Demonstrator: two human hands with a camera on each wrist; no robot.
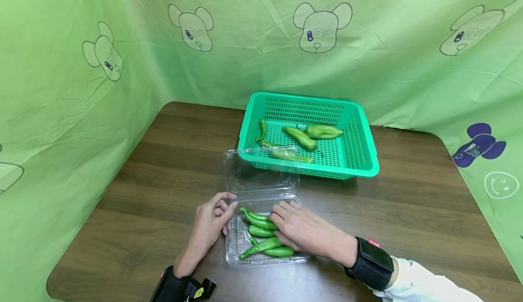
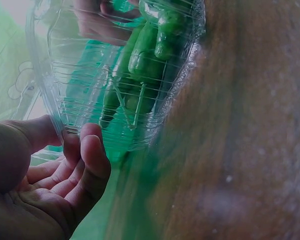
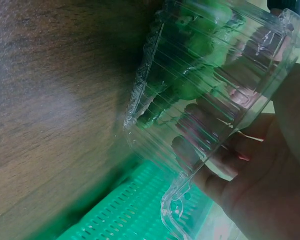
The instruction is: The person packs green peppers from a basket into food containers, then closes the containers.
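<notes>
Both hands are down on the counter (image 1: 163,165) at a clear box (image 1: 265,243) of peppers (image 1: 261,234), which sits between them; the left hand (image 1: 210,227) has its fingers curled loosely against the box's left wall, touching it without a firm grip; the right hand (image 1: 300,229) lies flat with straight fingers over the peppers inside, holding nothing I can make out; the box lid (image 1: 261,175) stands open just beyond the fingertips; further out sits a green basket (image 1: 363,156) with more peppers.
</notes>
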